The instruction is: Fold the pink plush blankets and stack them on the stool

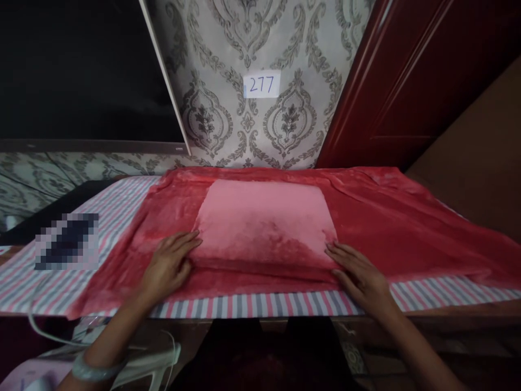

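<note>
Near the desk's front edge (464, 310), left hand (169, 266) and right hand (364, 279), fingers extended, seemingly unclamped, touch the pink rectangular panel (260, 209) on a red plush blanket (378, 228).

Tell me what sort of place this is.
Probably a room in a home: there is ornate patterned wallpaper, a large dark screen, and a plush red cloth spread over a striped cloth.
</note>
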A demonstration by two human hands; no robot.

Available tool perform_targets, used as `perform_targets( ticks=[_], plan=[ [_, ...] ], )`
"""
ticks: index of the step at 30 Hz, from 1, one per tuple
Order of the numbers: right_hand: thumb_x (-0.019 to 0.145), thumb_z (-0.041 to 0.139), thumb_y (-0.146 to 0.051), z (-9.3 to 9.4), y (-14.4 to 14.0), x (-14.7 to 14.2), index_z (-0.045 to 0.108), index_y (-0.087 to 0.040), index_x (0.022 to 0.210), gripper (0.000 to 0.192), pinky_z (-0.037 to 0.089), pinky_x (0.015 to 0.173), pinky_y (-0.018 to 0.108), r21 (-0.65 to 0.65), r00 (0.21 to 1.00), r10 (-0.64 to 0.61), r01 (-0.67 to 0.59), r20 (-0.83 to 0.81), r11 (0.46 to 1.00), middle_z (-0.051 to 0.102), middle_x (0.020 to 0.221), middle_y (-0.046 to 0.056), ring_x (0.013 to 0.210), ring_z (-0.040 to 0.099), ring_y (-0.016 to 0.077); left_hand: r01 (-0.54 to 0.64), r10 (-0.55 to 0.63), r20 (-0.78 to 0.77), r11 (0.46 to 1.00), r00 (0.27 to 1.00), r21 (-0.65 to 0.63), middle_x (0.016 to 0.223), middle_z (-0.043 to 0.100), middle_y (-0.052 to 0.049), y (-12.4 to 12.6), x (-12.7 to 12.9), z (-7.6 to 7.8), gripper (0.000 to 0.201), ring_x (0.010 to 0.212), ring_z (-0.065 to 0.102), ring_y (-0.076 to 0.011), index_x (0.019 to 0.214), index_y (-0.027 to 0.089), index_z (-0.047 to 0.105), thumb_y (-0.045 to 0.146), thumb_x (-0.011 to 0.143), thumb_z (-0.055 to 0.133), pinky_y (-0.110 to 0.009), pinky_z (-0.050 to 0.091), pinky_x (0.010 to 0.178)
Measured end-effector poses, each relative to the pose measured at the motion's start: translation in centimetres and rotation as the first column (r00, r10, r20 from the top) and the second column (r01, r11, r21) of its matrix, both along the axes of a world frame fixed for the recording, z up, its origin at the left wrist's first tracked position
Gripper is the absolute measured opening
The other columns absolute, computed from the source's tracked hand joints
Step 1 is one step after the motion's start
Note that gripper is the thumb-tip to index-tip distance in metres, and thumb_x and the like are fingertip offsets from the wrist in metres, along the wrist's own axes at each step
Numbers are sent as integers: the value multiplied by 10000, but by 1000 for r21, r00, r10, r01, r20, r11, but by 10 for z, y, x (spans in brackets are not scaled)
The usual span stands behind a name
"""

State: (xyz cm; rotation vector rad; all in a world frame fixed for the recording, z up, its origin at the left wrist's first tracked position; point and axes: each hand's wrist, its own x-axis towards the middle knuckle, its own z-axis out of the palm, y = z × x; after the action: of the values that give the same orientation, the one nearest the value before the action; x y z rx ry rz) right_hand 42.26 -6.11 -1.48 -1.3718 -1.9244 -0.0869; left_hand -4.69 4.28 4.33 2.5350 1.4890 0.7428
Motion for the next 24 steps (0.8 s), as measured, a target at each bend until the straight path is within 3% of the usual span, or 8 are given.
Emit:
perform_targets(
  ticks=[3,7,11,13,16,18,21,24],
  plan=[
    [1010,485,-366,24,10,-2,704,-273,1233,326,507,1071,486,-1,997,-53,53,-54,999,728,1243,68,1247,626,263,32,-34,46,999,998,30,1342,682,-57,-1,14,21,419,1341,533,-303,1215,258,693,361,872,474,-516,360,1171],
    [1038,364,-411,62,57,-34,536,-216,1456,492,427,1139,498,-61,989,-143,141,-30,988,601,1437,97,1350,539,273,67,-66,-19,998,998,16,1567,453,-164,6,82,40,580,1483,361,-307,1468,121,482,393,964,390,-520,255,1230],
    [1021,341,-339,68,105,-80,416,-155,1540,556,305,1202,529,-177,981,-125,150,147,973,409,1591,127,1487,344,303,218,-220,-160,976,962,-29,1665,232,-186,18,160,25,658,1552,169,-301,1569,114,301,415,993,402,-525,180,1250],
    [1002,352,-282,55,115,-96,421,-174,1539,552,262,1206,563,-249,960,-143,204,240,947,375,1610,116,1501,309,319,226,-229,-224,973,947,-39,1646,271,-204,21,181,7,667,1546,188,-322,1564,100,320,445,999,397,-567,169,1244],
    [984,359,-237,31,115,-105,430,-193,1535,557,209,1210,598,-270,931,-162,256,327,928,358,1618,100,1504,296,330,198,-200,-280,980,939,-37,1615,341,-209,20,189,-15,680,1536,223,-333,1545,87,368,503,1006,371,-597,145,1244],
    [987,353,-242,21,112,-104,425,-193,1539,558,211,1211,593,-237,925,-173,261,338,936,347,1623,96,1507,289,327,188,-188,-290,982,938,-29,1626,326,-194,18,184,-21,699,1538,220,-321,1549,97,365,539,1007,357,-570,149,1251],
    [993,348,-258,16,111,-101,427,-202,1537,552,225,1207,583,-201,925,-186,262,330,944,366,1617,90,1504,298,318,159,-159,-296,987,942,-24,1638,301,-188,18,171,-17,746,1540,211,-331,1551,125,373,612,986,357,-570,149,1248],
    [998,343,-280,17,111,-100,424,-210,1538,551,232,1206,575,-186,925,-190,261,330,947,384,1610,84,1499,312,311,51,-54,-311,999,949,-16,1634,293,-209,23,147,-9,785,1535,216,-356,1545,131,388,653,959,390,-599,157,1234]
  ],
)
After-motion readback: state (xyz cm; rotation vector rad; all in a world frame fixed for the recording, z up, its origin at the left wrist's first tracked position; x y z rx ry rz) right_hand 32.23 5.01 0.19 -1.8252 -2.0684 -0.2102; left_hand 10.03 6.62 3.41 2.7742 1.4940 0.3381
